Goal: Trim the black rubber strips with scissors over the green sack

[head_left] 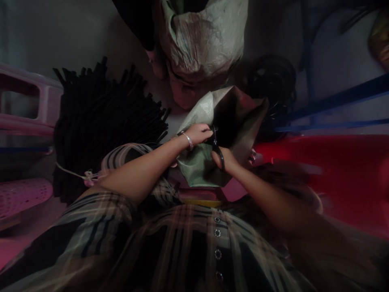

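Observation:
In the head view, my right hand (227, 159) grips a pair of scissors (215, 140) with black handles, its blades pointing away from me. Just to the left of the blades is my left hand (198, 133), its fingers pinched together. Whatever lies between those fingertips is too small and dark to make out. Both hands are over an open greenish-white woven sack (197, 172), which stands in front of my body with its dark mouth turned up. The sack's inside is in shadow, so its contents are hidden.
A large bundle of black strips (106, 117) lies to the left. Beyond my hands stands a second pale sack (206, 40). Pink plastic furniture (50, 99) and a perforated pink basket (26, 196) are far left. On the right are a red surface (331, 174) and blue metal bars (340, 96).

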{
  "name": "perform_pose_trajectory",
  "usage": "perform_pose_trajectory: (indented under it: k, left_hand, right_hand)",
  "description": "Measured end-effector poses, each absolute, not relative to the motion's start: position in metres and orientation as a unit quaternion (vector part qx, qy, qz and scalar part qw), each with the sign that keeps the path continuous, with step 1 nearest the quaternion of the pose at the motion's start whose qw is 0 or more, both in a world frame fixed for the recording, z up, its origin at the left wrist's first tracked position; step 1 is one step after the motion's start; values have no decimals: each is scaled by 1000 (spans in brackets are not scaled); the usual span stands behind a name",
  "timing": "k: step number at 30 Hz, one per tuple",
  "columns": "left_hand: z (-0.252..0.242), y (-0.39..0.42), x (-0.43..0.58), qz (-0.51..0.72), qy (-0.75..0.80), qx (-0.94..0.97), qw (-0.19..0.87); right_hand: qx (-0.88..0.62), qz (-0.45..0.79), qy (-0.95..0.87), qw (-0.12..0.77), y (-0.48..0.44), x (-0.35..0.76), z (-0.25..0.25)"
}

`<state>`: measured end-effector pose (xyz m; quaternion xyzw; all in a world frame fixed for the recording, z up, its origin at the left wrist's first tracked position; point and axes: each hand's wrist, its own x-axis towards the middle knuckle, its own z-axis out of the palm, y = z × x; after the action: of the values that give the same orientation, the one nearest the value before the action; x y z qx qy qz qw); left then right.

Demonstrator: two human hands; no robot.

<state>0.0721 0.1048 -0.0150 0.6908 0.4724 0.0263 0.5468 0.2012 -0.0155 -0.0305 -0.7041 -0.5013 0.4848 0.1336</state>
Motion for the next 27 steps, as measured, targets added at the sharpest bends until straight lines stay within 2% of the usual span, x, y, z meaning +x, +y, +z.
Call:
perform_pose_trajectory:
  k: [9, 18, 27]
  left_hand:
    - [-18, 109, 71, 16, 478, 729, 489]
    - [-21, 105, 71, -3, 430, 806, 408]
    - [-21, 106, 70, -48, 429, 824, 367]
  right_hand:
    - [-708, 545, -420, 160, -24, 202, -50]
    - [-707, 441, -537, 131, -21, 202, -43]
    - [-718, 498, -465, 142, -21, 204, -44]
